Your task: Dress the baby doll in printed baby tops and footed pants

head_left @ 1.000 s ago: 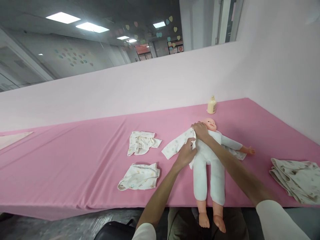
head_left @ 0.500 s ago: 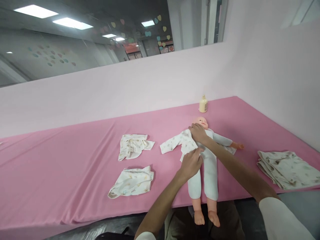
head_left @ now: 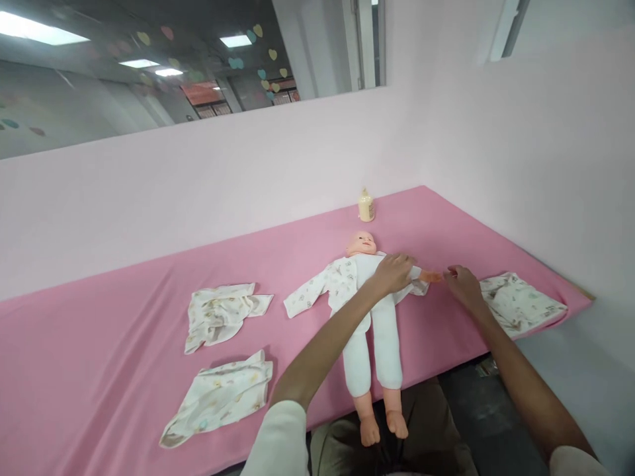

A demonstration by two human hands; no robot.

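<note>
A baby doll (head_left: pixel 385 344) with a white cloth body lies on its back, its feet past the table's front edge. A white patterned baby shirt (head_left: pixel 342 281) covers its chest on the left side; one sleeve lies stretched out to the left. More of the shirt shows beneath the doll's arm on the right. My left hand (head_left: pixel 393 272) lies over the doll's shoulder and upper arm there, fingers extended and slightly blurred. Close to the doll's hand is my right hand (head_left: pixel 464 285), its fingers loosely curved and apart, with nothing visible in them.
Two patterned baby garments (head_left: pixel 223 314) (head_left: pixel 223 393) lie left of the doll on the pink sheet (head_left: pixel 124 350). A folded patterned cloth (head_left: pixel 520 303) sits at the right edge. Behind the doll's head stands a pale yellow bottle (head_left: pixel 366 206), near the wall (head_left: pixel 297 158).
My hands have moved from the shirt on the doll's chest to its arm on the right. The shirt front now lies flatter over the chest. The view has turned right.
</note>
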